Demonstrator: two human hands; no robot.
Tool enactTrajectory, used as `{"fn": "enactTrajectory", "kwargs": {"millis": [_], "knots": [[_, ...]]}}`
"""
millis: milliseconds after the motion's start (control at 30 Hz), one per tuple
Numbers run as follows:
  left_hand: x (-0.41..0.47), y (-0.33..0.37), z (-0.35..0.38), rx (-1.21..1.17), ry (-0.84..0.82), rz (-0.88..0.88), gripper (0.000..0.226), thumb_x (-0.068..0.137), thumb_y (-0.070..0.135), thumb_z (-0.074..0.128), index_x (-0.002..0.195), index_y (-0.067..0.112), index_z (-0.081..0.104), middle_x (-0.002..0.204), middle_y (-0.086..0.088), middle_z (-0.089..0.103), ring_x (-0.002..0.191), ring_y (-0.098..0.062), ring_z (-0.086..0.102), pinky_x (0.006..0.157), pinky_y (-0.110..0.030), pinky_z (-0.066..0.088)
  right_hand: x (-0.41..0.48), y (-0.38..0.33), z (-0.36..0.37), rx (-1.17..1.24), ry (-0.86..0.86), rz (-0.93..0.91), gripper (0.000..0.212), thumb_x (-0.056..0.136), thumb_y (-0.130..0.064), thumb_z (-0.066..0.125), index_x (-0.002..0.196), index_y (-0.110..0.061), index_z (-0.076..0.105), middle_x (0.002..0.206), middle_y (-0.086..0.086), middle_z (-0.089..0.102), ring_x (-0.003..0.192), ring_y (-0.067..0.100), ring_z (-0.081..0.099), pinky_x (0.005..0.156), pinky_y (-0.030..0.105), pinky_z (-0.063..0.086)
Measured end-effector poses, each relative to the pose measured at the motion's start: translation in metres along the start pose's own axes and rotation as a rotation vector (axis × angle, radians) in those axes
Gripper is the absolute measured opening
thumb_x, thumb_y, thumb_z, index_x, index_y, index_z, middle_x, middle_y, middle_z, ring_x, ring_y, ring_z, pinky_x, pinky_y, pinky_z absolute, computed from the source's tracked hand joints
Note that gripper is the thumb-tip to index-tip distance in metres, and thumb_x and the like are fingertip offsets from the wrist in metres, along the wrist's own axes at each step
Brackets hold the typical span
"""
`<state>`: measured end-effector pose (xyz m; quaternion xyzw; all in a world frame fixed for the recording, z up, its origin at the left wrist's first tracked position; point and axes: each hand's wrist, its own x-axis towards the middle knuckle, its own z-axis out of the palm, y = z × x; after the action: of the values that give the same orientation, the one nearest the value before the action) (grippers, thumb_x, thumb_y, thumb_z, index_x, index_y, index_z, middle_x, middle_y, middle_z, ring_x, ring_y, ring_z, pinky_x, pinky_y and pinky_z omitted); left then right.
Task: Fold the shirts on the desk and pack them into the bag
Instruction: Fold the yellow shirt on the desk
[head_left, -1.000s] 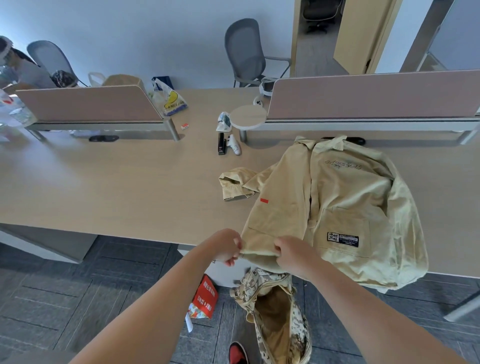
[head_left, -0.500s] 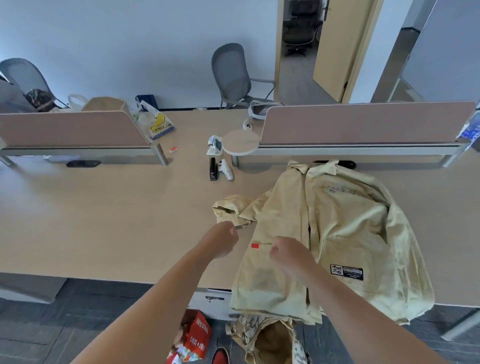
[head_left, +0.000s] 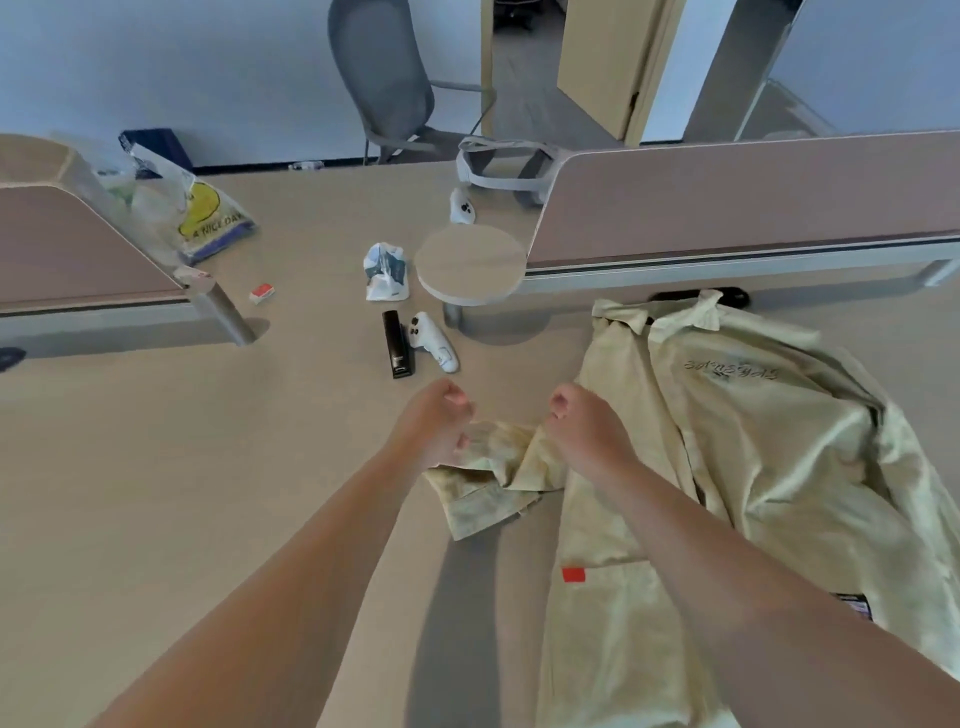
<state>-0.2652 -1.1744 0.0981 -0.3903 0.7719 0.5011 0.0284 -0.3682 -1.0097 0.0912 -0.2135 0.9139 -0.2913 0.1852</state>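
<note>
A pale yellow shirt (head_left: 769, 467) lies open and flat on the right side of the desk (head_left: 156, 467). Its collar points to the far side. One sleeve (head_left: 488, 483) is bunched up on the left of the shirt. A small red tag (head_left: 573, 574) sits on the front of the shirt.

The left hand (head_left: 436, 421) is right at the top of the bunched sleeve, with its fingers curled in. The right hand (head_left: 587, 426) is curled like a fist, where the sleeve meets the shirt. I cannot tell if either hand has cloth in it.

Past the hands, a black stapler (head_left: 398, 345) and a white controller (head_left: 434, 345) lie side by side. A grey chair (head_left: 384, 88) stands behind the desk.
</note>
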Motion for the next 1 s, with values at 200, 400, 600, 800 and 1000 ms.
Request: {"fn": "enactTrajectory", "kwargs": {"millis": [200,400,600,800,1000], "knots": [[0.043,-0.055,0.007,0.221,-0.124,-0.113,0.034,0.089,0.021,0.066,0.122,0.016,0.057,0.101,-0.005,0.06,0.068,-0.024,0.066,0.061,-0.031,0.056,0.026,0.025,0.054,-0.164,-0.243,0.05,0.05,0.088,-0.03,0.067,0.136,-0.025,0.054,0.139,-0.007,0.05,0.116,0.018,0.058,0.095,0.034,0.047],[0.052,-0.069,0.009,0.175,-0.213,-0.11,0.023,0.091,0.017,0.063,0.107,0.001,0.069,0.076,-0.002,0.055,0.078,-0.018,0.055,0.057,-0.022,0.036,0.03,0.021,0.084,-0.28,-0.384,0.034,0.088,0.074,-0.035,0.084,0.148,-0.025,0.038,0.144,-0.002,0.038,0.123,0.022,0.053,0.099,0.036,0.048],[0.046,-0.016,-0.033,-0.169,-0.171,-0.027,0.01,0.064,0.018,0.062,0.07,0.02,0.054,0.068,-0.003,0.044,0.068,-0.018,0.039,0.065,-0.033,0.027,0.045,0.011,0.058,-0.245,-0.216,0.101,0.053,0.088,-0.045,0.059,0.135,-0.02,0.05,0.136,0.003,0.045,0.111,0.026,0.057,0.084,0.036,0.045],[0.018,0.055,-0.071,-0.506,-0.264,0.073,0.019,0.061,0.017,0.067,0.078,0.015,0.061,0.085,-0.011,0.058,0.083,-0.027,0.056,0.08,-0.041,0.04,0.052,-0.027,-0.004,0.085,-0.113,0.129,0.029,0.084,-0.041,0.063,0.09,-0.013,0.058,0.082,0.004,0.059,0.066,0.019,0.053,0.061,0.032,0.037],[-0.012,0.11,-0.087,-0.637,-0.335,0.179,0.019,0.078,-0.002,0.057,0.069,0.014,0.055,0.077,-0.008,0.056,0.081,-0.027,0.056,0.078,-0.038,0.043,0.061,-0.036,-0.061,0.264,-0.214,0.207,0.01,0.096,-0.01,0.046,0.096,-0.015,0.055,0.088,0.008,0.061,0.067,0.021,0.062,0.064,0.036,0.056]]}}
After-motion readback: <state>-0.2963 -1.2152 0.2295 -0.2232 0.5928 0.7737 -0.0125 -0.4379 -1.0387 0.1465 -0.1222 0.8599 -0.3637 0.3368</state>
